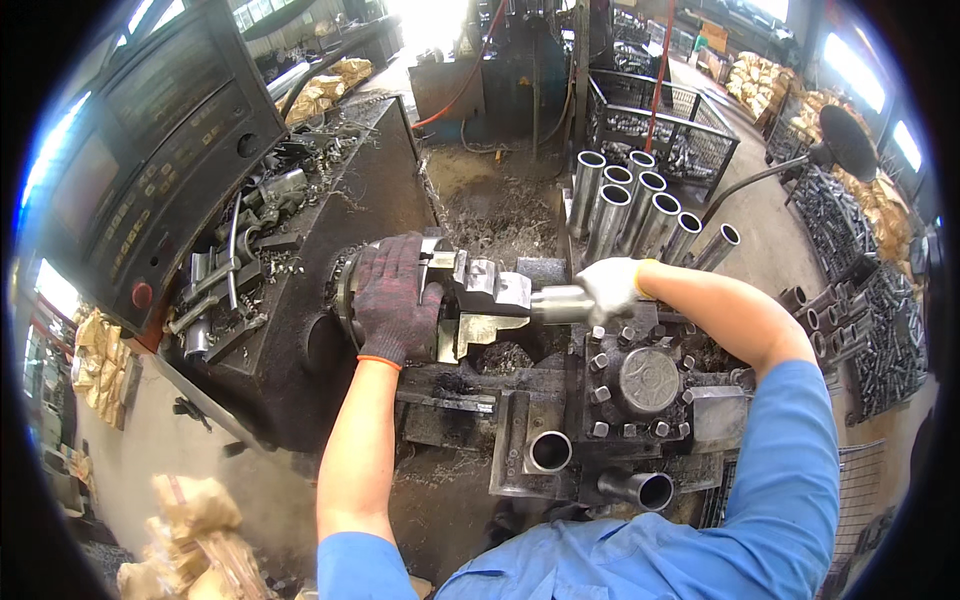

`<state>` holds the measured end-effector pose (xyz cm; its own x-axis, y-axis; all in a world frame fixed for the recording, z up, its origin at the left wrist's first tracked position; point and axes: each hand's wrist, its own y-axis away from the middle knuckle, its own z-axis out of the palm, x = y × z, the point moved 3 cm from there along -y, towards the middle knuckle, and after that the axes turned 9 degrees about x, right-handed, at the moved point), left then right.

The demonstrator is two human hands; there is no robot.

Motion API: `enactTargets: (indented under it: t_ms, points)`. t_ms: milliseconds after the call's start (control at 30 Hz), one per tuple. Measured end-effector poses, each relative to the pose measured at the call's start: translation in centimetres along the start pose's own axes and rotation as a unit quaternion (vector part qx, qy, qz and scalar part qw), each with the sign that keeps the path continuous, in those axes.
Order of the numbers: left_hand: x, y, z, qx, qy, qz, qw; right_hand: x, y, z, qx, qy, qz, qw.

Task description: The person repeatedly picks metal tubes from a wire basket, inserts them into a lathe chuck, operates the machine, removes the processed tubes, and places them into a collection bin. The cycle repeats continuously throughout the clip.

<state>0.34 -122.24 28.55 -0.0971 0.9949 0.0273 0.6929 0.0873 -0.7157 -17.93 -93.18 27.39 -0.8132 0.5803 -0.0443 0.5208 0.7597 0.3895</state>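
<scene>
- Chuck (480,290) is partly covered by curled left hand (395,295), grip unclear.
- Short tube (562,305), long axis crosswise, is pointed left at chuck, right end gripped by closed right hand (610,288).
- Near side is obstructed by tool post (648,380); upright tubes (608,215) beyond.

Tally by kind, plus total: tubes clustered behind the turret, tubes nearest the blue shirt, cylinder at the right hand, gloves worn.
Silver open-ended metal tubes, rear cluster: 8
Grey open-ended metal tubes, front: 2
Shiny metal cylinder: 1
Gloves, one dark glove, one white glove: 2
Total: 13
</scene>
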Motion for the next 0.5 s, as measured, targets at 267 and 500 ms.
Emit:
enactTargets:
  t_ms: [267,500]
  points:
    - [1.0,-0.7,-2.5,-0.021,0.064,-0.011,0.998,-7.1,15.9,-6.9,0.325,0.048,0.128,0.936]
    - [12.5,18.0,-12.1,-0.202,0.811,-0.304,0.457,-23.6,22.9,6.0,0.021,-0.699,0.101,0.708]
